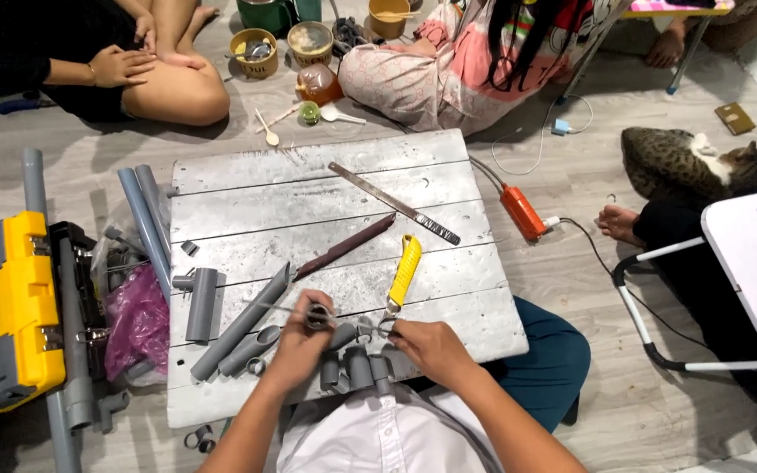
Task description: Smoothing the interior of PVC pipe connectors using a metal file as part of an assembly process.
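My left hand (pixel 298 342) grips a short grey pipe fitting (pixel 317 315), its open end facing up, above the near edge of a white wooden board (pixel 326 175). My right hand (pixel 427 346) pinches a small grey part next to that fitting, just below the yellow-handled cutter (pixel 403 273) lying on the board. Several short grey pipe pieces (pixel 357 366) stand together between my hands at the board's edge. Longer grey pipe lengths (pixel 240 324) lie to the left of my left hand.
A flat metal file (pixel 393 203) and a dark strip (pixel 343 248) lie mid-board. A yellow toolbox (pixel 12 311), long grey pipes (pixel 144 223) and a pink bag (pixel 137 320) sit left. An orange tool (pixel 521 213) with cable, a cat (pixel 689 165), seated people and bowls (pixel 254 51) surround the board.
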